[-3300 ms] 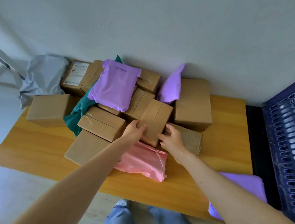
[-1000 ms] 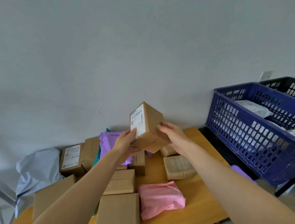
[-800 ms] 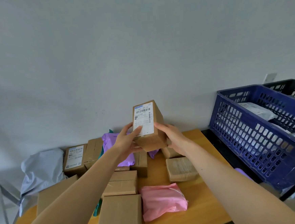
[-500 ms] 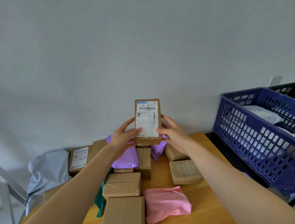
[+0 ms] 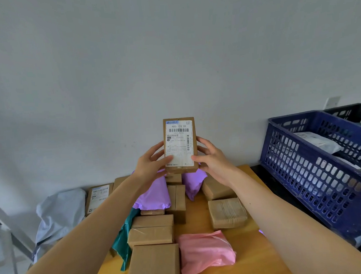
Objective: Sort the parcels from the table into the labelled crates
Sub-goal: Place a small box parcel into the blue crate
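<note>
I hold a small cardboard box point(image 5: 180, 145) upright in front of me, its white shipping label with barcode facing me. My left hand point(image 5: 150, 163) grips its left side and my right hand point(image 5: 211, 158) grips its right side, well above the wooden table point(image 5: 251, 258). Below lie more parcels: several brown boxes point(image 5: 153, 266), a pink mailer point(image 5: 204, 254), purple mailers point(image 5: 151, 195) and a teal one point(image 5: 124, 240). A blue crate point(image 5: 321, 182) stands to the right with white parcels inside.
A black crate point(image 5: 359, 115) sits behind the blue one. A grey mailer point(image 5: 58, 215) slumps at the table's left end beside a labelled box point(image 5: 99, 196). A metal frame point(image 5: 3, 224) stands at far left. The wall is close behind.
I lifted the box off the pile with both hands and turned it until its label faces me squarely. My view rose from the table toward the wall.
</note>
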Motion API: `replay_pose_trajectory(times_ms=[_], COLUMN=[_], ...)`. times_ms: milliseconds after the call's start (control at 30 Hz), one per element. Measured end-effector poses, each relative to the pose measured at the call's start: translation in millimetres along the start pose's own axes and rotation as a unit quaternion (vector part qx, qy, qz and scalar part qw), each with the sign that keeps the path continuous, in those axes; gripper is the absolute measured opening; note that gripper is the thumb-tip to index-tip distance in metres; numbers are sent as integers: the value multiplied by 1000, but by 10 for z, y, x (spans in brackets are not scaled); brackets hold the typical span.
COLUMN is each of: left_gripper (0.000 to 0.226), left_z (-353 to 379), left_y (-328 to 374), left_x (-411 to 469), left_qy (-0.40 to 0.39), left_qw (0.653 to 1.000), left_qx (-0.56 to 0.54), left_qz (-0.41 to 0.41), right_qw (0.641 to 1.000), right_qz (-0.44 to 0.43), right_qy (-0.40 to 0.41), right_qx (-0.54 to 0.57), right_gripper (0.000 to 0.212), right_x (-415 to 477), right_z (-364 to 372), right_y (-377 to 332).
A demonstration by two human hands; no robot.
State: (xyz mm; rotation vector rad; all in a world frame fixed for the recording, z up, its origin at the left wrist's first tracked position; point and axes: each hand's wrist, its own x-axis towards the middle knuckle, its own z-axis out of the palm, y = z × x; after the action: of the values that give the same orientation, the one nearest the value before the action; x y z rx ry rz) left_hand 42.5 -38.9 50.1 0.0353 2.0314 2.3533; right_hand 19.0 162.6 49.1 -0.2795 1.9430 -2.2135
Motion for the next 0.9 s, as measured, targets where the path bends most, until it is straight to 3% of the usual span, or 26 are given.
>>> replay_pose_trajectory(times_ms=[467, 900], left_gripper=[51, 51], left_z=[588, 2179], left_y=[35, 46], left_x=[-59, -181], left_qy=[-35, -90], left_qw=[999, 994], left_qx=[15, 52], left_qz=[10, 31], right_qw=[999, 992], right_qz=[-2, -28], right_qy=[52, 121], right_qx=[-1, -2], right_gripper=[61, 62], right_x=[-376, -1207], right_z=[-449, -1767], right_y=[-113, -519])
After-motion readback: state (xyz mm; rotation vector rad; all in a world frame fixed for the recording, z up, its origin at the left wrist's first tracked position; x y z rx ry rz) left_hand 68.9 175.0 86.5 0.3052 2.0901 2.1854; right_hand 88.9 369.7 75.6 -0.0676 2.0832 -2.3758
